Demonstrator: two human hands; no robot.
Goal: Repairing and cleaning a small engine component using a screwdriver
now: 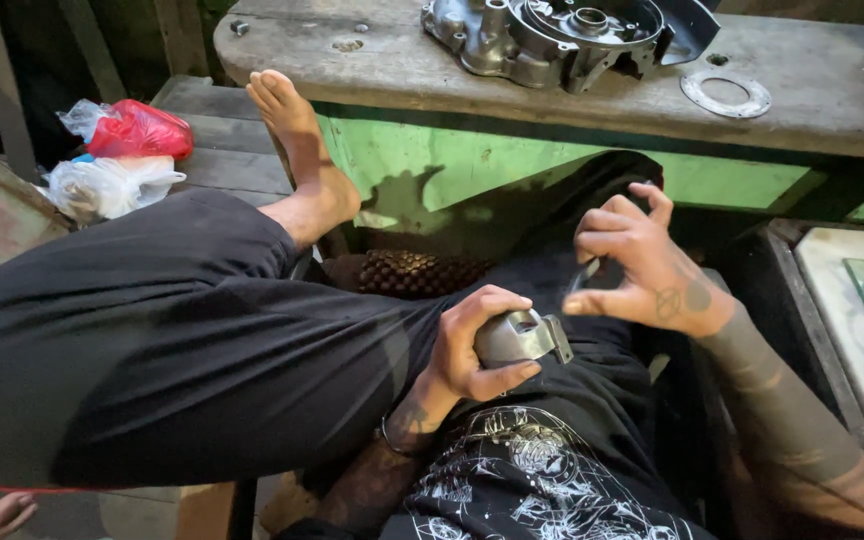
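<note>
My left hand [472,345] is closed around a small grey metal part [520,337] with a flat tab sticking out to the right, held over my lap. Just to its right, my right hand [642,265] hovers with fingers curled; a small dark thing seems pinched between thumb and fingers, but I cannot make it out. I am seated, with my left leg in black trousers [152,340] raised and its bare foot [297,150] resting against the edge of a wooden bench [422,70].
On the bench lie a grey metal engine casing [552,35] and a flat metal ring [725,95]. Red and white plastic bags [117,160] sit at the left. A beaded seat cover [412,272] shows under my leg. A pale slab [852,320] stands at right.
</note>
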